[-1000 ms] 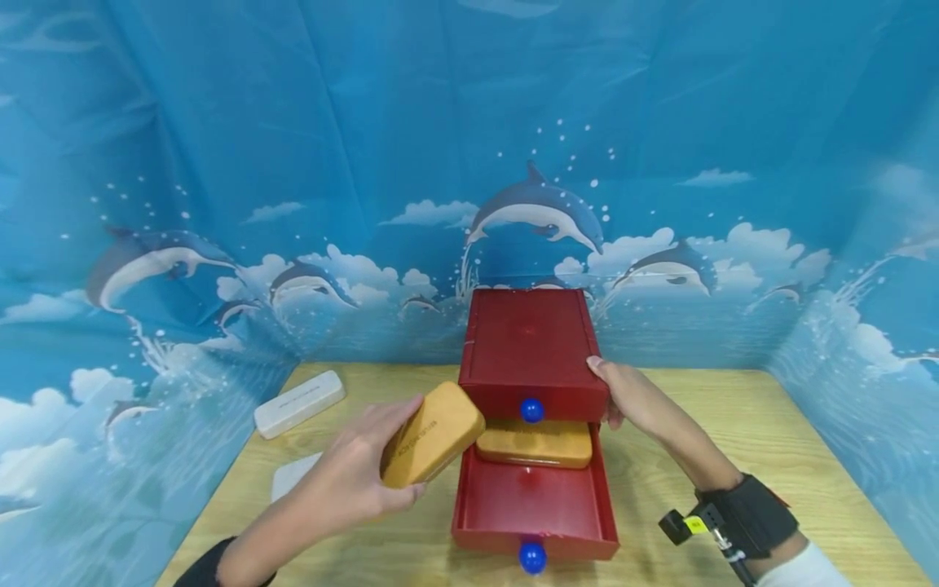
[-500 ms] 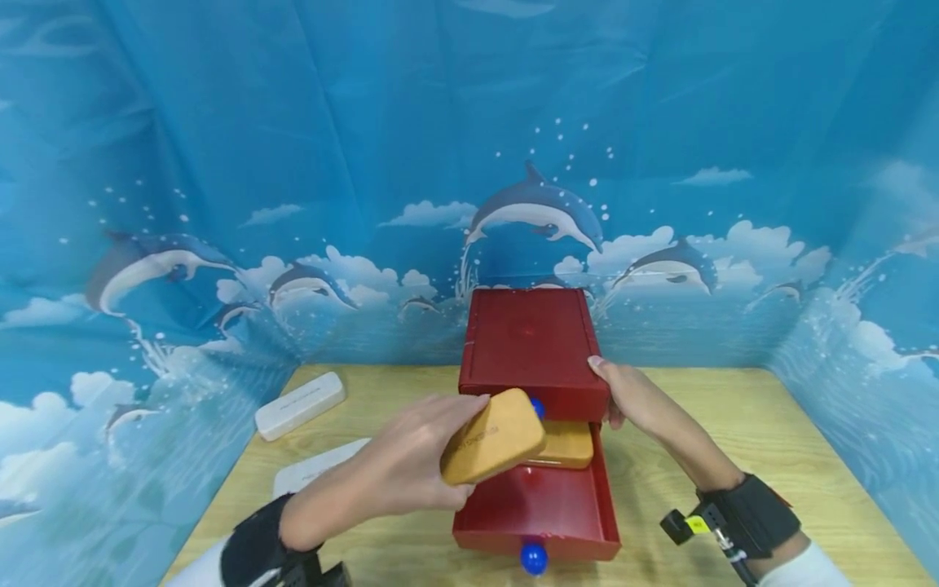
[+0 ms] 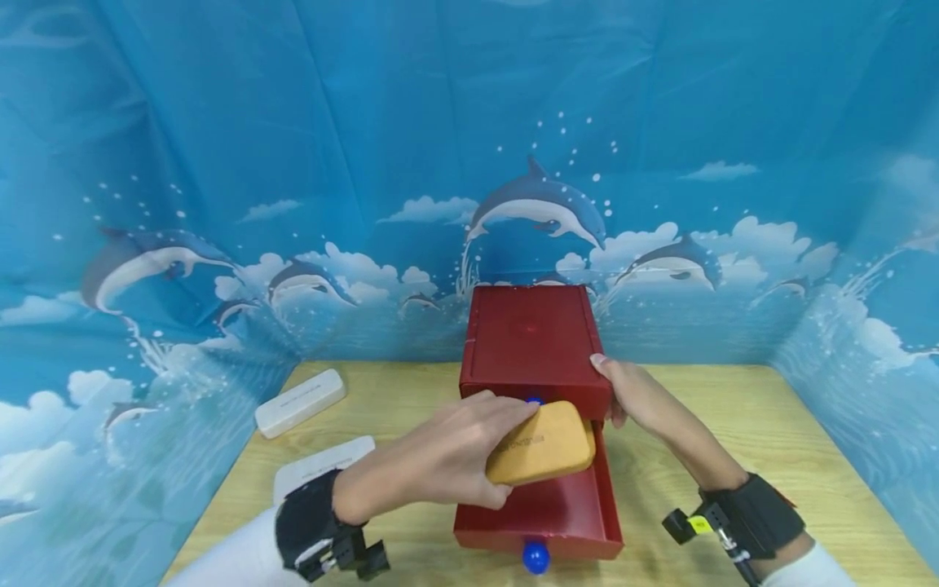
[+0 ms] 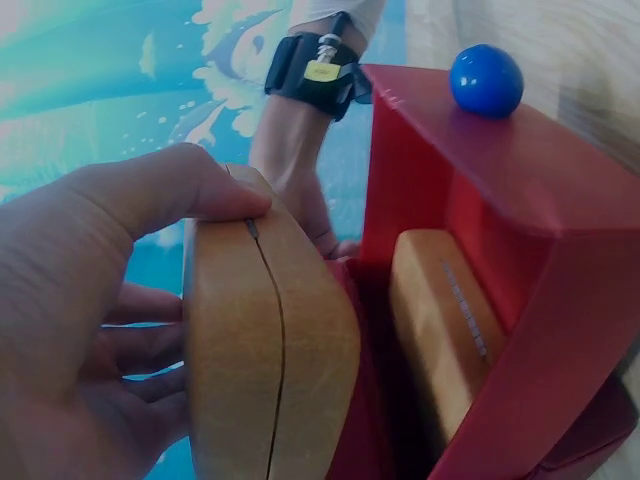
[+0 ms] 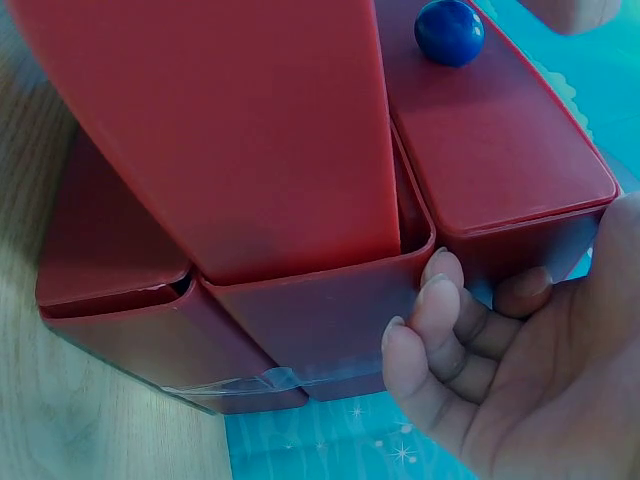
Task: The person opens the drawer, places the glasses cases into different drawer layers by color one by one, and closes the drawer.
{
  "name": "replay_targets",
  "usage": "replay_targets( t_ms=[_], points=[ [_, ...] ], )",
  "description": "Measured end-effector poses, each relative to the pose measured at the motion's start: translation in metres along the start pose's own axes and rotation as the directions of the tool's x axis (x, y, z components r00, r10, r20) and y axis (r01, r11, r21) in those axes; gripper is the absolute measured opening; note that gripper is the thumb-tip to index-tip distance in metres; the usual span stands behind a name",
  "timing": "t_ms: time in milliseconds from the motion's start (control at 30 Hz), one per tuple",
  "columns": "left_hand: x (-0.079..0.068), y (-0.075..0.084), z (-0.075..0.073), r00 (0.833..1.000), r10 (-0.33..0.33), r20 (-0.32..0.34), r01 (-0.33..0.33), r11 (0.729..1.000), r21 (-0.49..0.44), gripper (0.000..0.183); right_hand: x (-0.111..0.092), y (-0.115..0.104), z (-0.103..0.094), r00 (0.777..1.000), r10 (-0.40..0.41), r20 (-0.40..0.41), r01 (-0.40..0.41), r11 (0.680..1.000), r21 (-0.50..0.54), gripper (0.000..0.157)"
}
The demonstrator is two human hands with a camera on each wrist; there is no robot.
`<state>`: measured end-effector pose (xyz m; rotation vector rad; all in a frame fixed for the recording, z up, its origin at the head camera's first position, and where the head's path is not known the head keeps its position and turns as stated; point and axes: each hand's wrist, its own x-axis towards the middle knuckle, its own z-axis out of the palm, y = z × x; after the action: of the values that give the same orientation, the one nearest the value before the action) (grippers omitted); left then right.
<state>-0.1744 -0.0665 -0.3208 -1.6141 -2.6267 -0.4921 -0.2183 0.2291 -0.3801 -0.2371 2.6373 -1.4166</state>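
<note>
Drawer point(image 3: 499, 538) holds a tan case point(image 4: 440, 315); white cases point(image 3: 301, 403) lie left.

Readable text: none for certain | front yellow case point(image 3: 546, 448): one line of dark capitals, too blurred to spell | rear yellow case point(image 4: 440, 330): one line of lettering, illegible | far white case point(image 3: 301, 403), near white case point(image 3: 330, 461): small print on each, illegible | yellow tag point(image 3: 699, 524) by right wrist strap point(image 3: 759, 515): tiny marks, illegible

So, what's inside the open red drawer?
One yellow case lies in the drawer. In the head view, the left hand holds a second yellow case mostly covering it. The drawer's rear, within the red cabinet, is hidden.
</note>
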Motion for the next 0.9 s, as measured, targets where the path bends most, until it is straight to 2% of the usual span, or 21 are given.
replay_targets(
  t_ms=[233, 467, 700, 900],
  points=[
    [0.016, 0.001, 0.021, 0.992, 0.075, 0.103, -0.072, 0.997, -0.033, 0.085, -0.001, -0.002, -0.001, 1.0, -0.01, 0.0, 0.01, 1.0, -0.006, 0.069],
    [0.024, 0.0, 0.043, 0.975, 0.099, 0.2, -0.091, 0.995, -0.048, 0.086, -0.001, -0.002, 0.0, 1.0, 0.011, -0.011, -0.011, 1.0, -0.021, 0.07],
    [0.027, -0.008, 0.058, 0.972, 0.086, 0.217, -0.084, 0.996, -0.019, 0.09, 0.001, 0.0, 0.0, 1.0, 0.001, -0.014, -0.001, 1.0, -0.023, 0.071],
    [0.028, -0.015, 0.066, 0.962, 0.095, 0.257, -0.094, 0.995, -0.018, 0.085, 0.001, 0.0, 0.0, 1.0, 0.007, -0.011, -0.008, 1.0, -0.028, 0.072]
  ],
)
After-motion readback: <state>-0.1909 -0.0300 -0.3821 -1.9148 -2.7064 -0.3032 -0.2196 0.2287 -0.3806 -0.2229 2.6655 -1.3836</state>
